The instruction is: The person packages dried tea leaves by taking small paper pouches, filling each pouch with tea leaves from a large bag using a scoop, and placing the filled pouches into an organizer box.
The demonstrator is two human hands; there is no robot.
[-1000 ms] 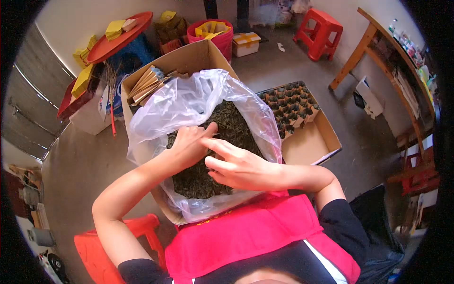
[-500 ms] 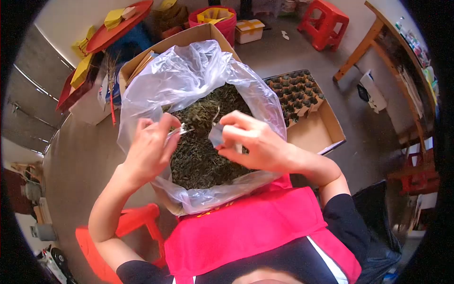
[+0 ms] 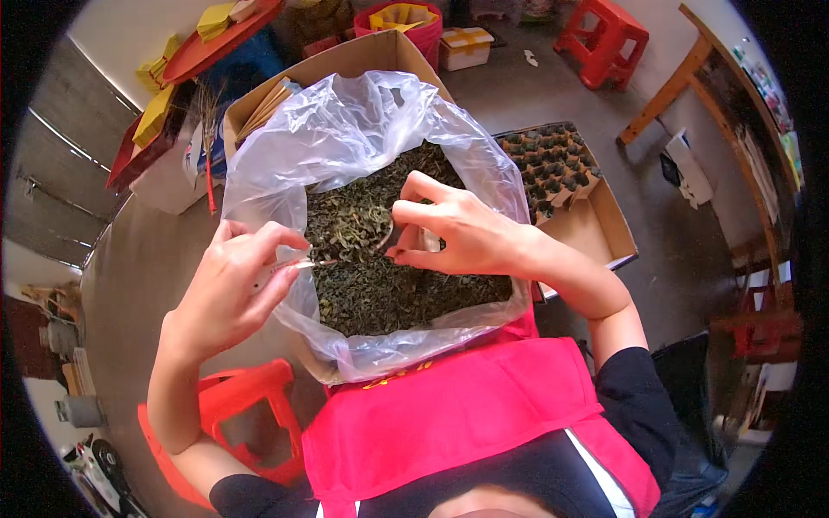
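Observation:
Over a carton lined with a clear plastic bag (image 3: 289,147), both my hands work above dark dried leaves (image 3: 380,302). My left hand (image 3: 233,281) is at the left edge of the leaves, thumb and fingers pinched on a slender shiny tool (image 3: 298,263) whose tip points right. My right hand (image 3: 445,224) curls over the middle of the leaves. Its thumb and fingers grip a small silvery piece with a curved rim (image 3: 390,236), mostly hidden by the fingers. Paler, greener leaves (image 3: 354,229) lie heaped just left of that piece.
To the right, a shallow cardboard box (image 3: 574,229) holds several small dark pieces in rows. A red plastic stool (image 3: 259,380) stands at lower left, another red stool (image 3: 600,43) at the back. The carton's wall (image 3: 363,53) rises behind the bag. A wooden table (image 3: 704,65) is far right.
My left hand has moved left and down with the slender tool. My right hand has turned and lowered slightly toward the leaves. Greener leaves now show heaped between the hands.

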